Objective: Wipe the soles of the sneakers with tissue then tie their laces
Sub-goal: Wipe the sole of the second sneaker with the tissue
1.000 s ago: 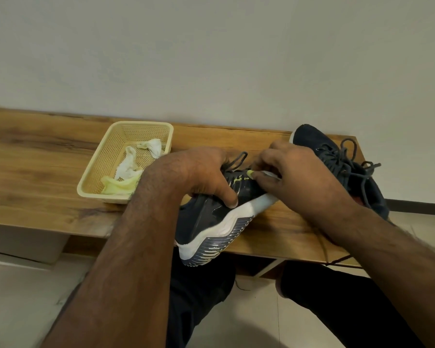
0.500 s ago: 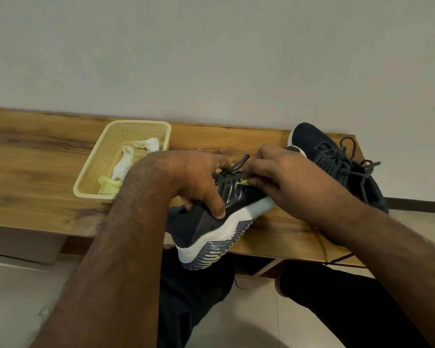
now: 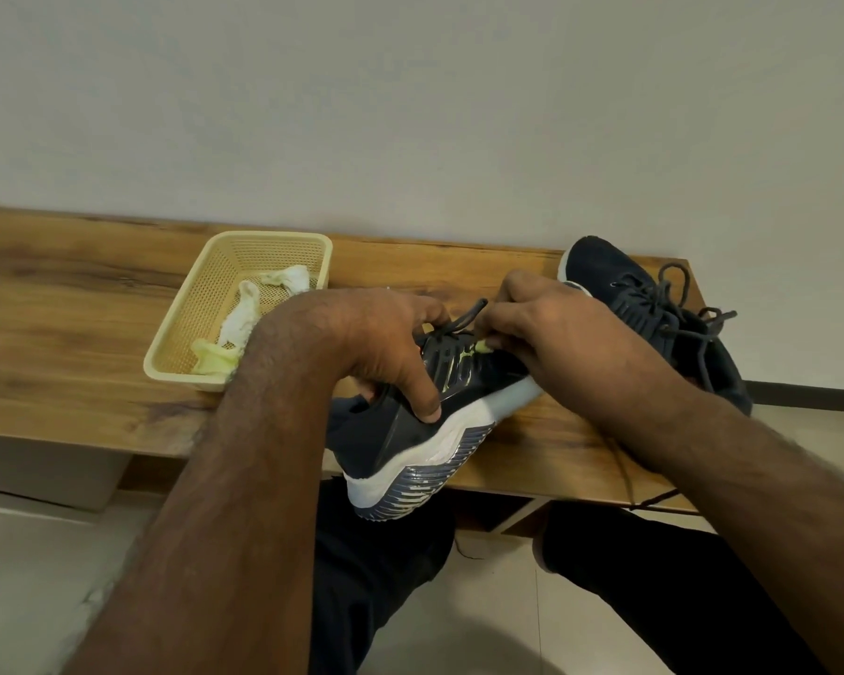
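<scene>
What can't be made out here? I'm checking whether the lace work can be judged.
Head view only:
- Near sneaker: lace knot hidden by the right hand.
- Its far side: behind the left hand.
- Far sneaker: heel behind the right forearm.
- Basket: near corner behind the left forearm.

A long stretch of the wooden bench (image 3: pixel 69 304) is lying bare to the left of the yellow basket (image 3: pixel 186 328), giving a hand easy passage there. The basket itself is sitting close behind the left forearm (image 3: pixel 264 406), blocking that side. Both hands are crowding the tilted sneaker (image 3: pixel 410 440) at the front edge, and the second sneaker (image 3: pixel 644 304) is filling the bench's right end by the wall (image 3: pixel 410 114).
</scene>
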